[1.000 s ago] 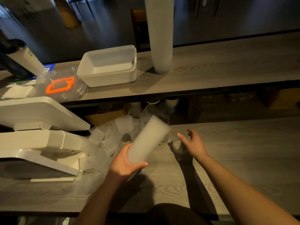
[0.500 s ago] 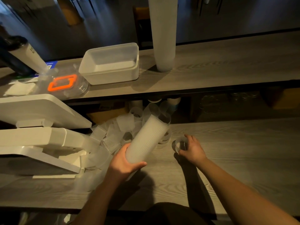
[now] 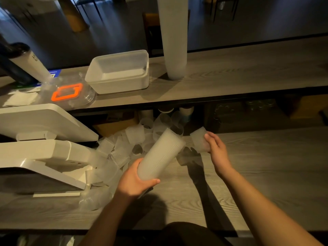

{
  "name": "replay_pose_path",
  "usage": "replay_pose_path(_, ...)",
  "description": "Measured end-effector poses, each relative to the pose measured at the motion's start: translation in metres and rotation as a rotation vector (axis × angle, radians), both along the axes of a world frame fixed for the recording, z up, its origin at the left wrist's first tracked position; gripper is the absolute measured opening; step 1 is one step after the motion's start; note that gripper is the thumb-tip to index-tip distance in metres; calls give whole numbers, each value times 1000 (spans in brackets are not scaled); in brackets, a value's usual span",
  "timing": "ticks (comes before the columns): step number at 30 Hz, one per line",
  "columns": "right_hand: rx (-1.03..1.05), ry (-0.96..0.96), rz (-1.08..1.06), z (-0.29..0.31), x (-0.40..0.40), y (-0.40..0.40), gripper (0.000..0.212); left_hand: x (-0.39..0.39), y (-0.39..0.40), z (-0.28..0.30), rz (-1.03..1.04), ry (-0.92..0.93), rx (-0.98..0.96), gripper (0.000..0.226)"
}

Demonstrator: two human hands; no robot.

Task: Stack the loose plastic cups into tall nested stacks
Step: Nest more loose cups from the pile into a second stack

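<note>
My left hand (image 3: 133, 181) grips the lower end of a nested stack of translucent plastic cups (image 3: 160, 154), tilted up and away to the right. My right hand (image 3: 215, 148) holds a single loose cup (image 3: 198, 140) lifted off the table, just right of the stack's open top end. A heap of loose clear cups (image 3: 127, 144) lies on the wooden table (image 3: 257, 171) behind and left of the stack. A very tall finished cup stack (image 3: 174, 36) stands on the upper shelf.
A white machine (image 3: 40, 153) fills the left side of the table. On the upper shelf (image 3: 239, 71) sit a white rectangular tub (image 3: 119, 71) and a clear lid with an orange rim (image 3: 67, 92). More cups stand in the dark gap under the shelf.
My right hand reached to a loose cup on the table, closed on it and lifted it up beside the stack's open end. The stack in my left hand barely moved.
</note>
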State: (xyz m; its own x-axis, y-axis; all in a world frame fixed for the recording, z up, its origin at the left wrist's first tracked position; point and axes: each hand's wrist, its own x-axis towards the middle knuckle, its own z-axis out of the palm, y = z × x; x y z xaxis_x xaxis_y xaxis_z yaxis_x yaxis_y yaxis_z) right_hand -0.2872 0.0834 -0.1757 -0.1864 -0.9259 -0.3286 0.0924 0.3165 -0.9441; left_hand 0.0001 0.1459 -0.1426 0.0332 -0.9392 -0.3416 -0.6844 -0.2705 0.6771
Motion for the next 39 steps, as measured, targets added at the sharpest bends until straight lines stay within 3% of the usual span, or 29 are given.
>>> replay_pose_path(4, -49, -99, 83, 23, 7, -2, 68, -2, 2, -1, -44, -16, -9, 90)
replay_pose_path(15, -168, 71, 284, 45, 23, 7, 48, 3, 6, -5, -130, -45, -20, 95)
replay_pose_path(21, -164, 115, 405, 43, 43, 17, 58, 6, 11, -6, -115, 16, -4, 90)
replay_pose_path(27, -100, 106, 389, 37, 53, 17, 72, 11, 16, -10, -52, 87, 14, 86)
replay_pose_path(34, -33, 40, 206, 28, 67, 9, 32, 31, 11, -12, 163, 145, -5, 98)
replay_pose_path(39, 9, 154, 173, 17, 76, -11, 33, 47, 7, -9, 264, 200, -22, 104)
